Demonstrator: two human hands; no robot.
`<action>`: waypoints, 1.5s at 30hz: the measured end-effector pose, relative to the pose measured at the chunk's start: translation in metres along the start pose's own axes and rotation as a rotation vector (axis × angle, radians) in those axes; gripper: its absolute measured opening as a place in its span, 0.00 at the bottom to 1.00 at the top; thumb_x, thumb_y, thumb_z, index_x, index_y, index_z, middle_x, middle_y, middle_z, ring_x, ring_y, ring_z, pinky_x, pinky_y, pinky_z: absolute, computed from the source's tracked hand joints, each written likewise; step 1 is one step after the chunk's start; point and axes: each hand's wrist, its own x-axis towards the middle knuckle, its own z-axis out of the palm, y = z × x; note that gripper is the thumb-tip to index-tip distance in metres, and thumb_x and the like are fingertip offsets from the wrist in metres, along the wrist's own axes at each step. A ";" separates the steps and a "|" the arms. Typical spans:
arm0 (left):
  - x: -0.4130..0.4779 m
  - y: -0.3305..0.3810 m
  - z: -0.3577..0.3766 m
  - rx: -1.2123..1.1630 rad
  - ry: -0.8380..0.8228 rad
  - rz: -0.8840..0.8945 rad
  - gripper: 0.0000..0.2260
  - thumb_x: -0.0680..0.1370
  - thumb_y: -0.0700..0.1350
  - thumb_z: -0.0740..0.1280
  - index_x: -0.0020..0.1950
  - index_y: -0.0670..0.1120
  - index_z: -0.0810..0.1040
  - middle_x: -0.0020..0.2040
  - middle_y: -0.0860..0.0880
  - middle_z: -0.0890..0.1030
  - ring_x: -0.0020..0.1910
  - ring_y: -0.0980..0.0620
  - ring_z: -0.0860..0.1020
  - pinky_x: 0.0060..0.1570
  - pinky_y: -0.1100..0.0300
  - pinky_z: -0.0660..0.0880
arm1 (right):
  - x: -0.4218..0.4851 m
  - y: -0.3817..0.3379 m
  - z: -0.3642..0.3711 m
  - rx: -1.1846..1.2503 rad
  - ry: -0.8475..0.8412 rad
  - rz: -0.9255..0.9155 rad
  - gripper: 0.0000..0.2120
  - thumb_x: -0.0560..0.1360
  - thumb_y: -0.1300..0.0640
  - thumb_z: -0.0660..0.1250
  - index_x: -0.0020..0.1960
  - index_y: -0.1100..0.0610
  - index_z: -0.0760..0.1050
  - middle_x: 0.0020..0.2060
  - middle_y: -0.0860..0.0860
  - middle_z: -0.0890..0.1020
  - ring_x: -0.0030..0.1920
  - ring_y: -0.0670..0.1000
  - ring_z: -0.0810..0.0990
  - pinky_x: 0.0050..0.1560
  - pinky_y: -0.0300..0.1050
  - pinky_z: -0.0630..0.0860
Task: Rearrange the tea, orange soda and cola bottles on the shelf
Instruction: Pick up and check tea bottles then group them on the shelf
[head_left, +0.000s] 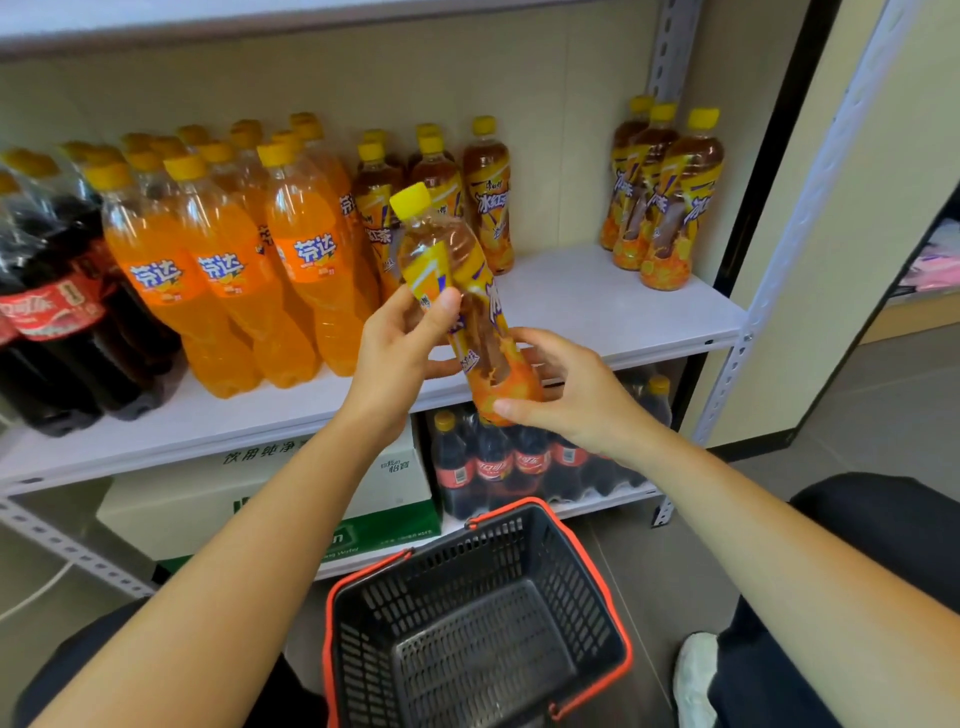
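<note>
A tea bottle (470, 291) with a yellow cap is held tilted in front of the white shelf (597, 301). My left hand (400, 343) grips its middle and my right hand (566, 395) holds its base. On the shelf stand cola bottles (47, 306) at the far left, then several orange soda bottles (234, 260), then several tea bottles (483, 197). Three more tea bottles (660, 197) stand at the shelf's right end, with a bare gap between the two tea groups.
A dark plastic basket (483, 623) with red rim sits on the floor below my arms. The lower shelf holds cardboard boxes (291, 499) and more cola bottles (498, 462). A metal shelf upright (789, 239) rises on the right.
</note>
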 end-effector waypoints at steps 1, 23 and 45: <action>0.000 0.000 0.001 -0.027 0.003 -0.036 0.22 0.76 0.62 0.69 0.62 0.49 0.79 0.56 0.47 0.86 0.53 0.45 0.86 0.42 0.52 0.82 | 0.001 0.001 0.001 0.015 0.003 0.009 0.31 0.71 0.53 0.80 0.71 0.48 0.73 0.58 0.48 0.83 0.56 0.45 0.83 0.57 0.43 0.81; -0.021 -0.007 0.018 0.019 -0.190 0.091 0.21 0.72 0.44 0.77 0.64 0.51 0.80 0.60 0.55 0.85 0.59 0.53 0.83 0.55 0.58 0.79 | 0.001 -0.013 -0.009 0.812 -0.079 0.381 0.29 0.71 0.39 0.72 0.62 0.59 0.81 0.57 0.60 0.85 0.56 0.57 0.86 0.51 0.54 0.83; -0.002 -0.011 0.006 0.214 -0.230 0.085 0.16 0.76 0.30 0.68 0.61 0.43 0.84 0.60 0.50 0.85 0.62 0.56 0.81 0.57 0.62 0.78 | 0.016 0.011 -0.035 0.584 0.058 0.365 0.24 0.71 0.51 0.76 0.63 0.60 0.80 0.54 0.57 0.87 0.56 0.57 0.86 0.60 0.55 0.81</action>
